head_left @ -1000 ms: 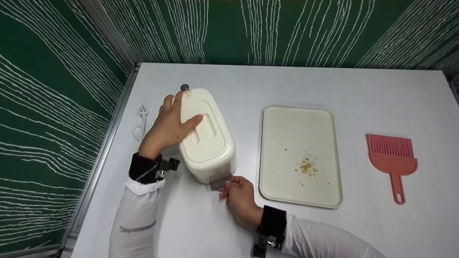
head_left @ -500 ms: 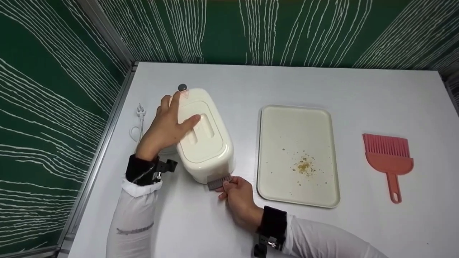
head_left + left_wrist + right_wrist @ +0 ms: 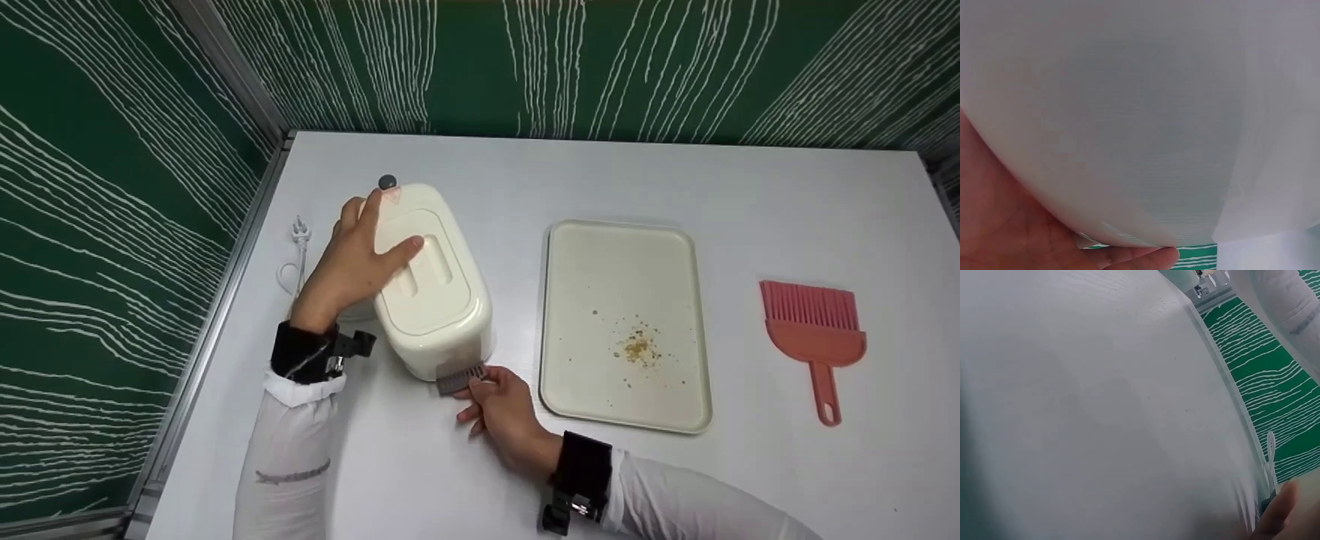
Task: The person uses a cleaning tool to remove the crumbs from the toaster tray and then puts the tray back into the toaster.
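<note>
A cream toaster (image 3: 431,304) with a covered top and a grey knob (image 3: 387,182) stands left of the middle in the head view. My left hand (image 3: 349,262) grips it, thumb on the cover and fingers over the left side. In the left wrist view, the fingers (image 3: 1129,259) lie along the rounded underside of a pale, blurred surface. My right hand (image 3: 510,420) pinches a small grey ridged piece (image 3: 457,380) low at the toaster's near end. Whether this piece is joined to the toaster, I cannot tell. The right wrist view shows one fingertip (image 3: 1282,503) beside something dark.
To the right lies a cream tray (image 3: 615,259) with crumbs (image 3: 637,349) scattered on it. Farther right is a pink brush (image 3: 816,322). A white plug and cord (image 3: 300,232) lie left of the toaster. Green walls (image 3: 465,67) border the white table (image 3: 720,187).
The right wrist has shifted slightly to the right and its lower fingers have spread a little from the grey piece. My left hand and the toaster stay as they were.
</note>
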Available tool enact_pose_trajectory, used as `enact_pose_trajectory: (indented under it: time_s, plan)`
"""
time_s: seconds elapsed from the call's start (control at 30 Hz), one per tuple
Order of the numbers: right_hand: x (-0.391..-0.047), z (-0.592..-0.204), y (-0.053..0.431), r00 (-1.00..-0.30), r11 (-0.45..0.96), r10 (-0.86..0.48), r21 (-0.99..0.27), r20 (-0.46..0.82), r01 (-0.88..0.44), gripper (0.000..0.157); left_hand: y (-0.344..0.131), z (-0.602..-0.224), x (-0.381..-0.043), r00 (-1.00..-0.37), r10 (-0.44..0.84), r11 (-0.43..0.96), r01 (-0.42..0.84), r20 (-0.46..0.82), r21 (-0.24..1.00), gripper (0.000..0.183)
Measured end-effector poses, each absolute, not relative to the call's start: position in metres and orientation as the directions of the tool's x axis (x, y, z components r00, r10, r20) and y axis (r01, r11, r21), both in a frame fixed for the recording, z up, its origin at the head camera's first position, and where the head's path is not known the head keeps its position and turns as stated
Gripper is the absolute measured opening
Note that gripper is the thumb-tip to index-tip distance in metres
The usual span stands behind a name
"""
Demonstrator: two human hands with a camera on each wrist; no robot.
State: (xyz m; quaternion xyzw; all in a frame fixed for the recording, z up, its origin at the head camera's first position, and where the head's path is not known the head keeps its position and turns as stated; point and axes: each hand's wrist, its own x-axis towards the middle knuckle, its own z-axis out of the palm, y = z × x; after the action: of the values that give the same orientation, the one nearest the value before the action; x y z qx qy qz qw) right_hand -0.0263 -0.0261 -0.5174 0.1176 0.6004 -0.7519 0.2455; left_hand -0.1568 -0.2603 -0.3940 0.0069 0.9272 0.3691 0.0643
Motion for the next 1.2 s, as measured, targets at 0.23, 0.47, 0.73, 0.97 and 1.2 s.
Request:
enact_pose_trajectory:
  time_s: [0.23, 0.47, 0.73, 0.97, 1.2]
  plan:
    - [-0.0284, -0.5185, -0.0246, -0.834, -0.189, -0.233, -0.818, -0.499, 0.543, 0.026, -0.2595, -0.3956, -0.1563, -0.993, 0.058, 0.724, -0.026, -0.099, 0.689, 0.103]
    - [-0.03, -0.5162, -0.0259, -0.836, -0.176, -0.208, -0.821, -0.508, 0.543, 0.023, -0.259, -0.3941, -0.1563, -0.992, 0.06, 0.73, -0.031, -0.109, 0.683, 0.102]
    - [-0.0292, -0.5152, -0.0286, -0.848, -0.158, -0.16, -0.835, -0.506, 0.527, 0.017, -0.2557, -0.39, -0.1582, -0.987, 0.062, 0.75, -0.052, -0.148, 0.659, 0.102]
    - [-0.0261, -0.5195, -0.0291, -0.856, -0.144, -0.149, -0.846, -0.495, 0.514, 0.015, -0.2557, -0.3891, -0.1582, -0.986, 0.056, 0.761, -0.059, -0.157, 0.646, 0.102]
    - [-0.0253, -0.5144, -0.0316, -0.851, -0.156, -0.124, -0.837, -0.511, 0.525, 0.016, -0.2563, -0.3887, -0.1582, -0.987, 0.053, 0.761, -0.057, -0.149, 0.647, 0.103]
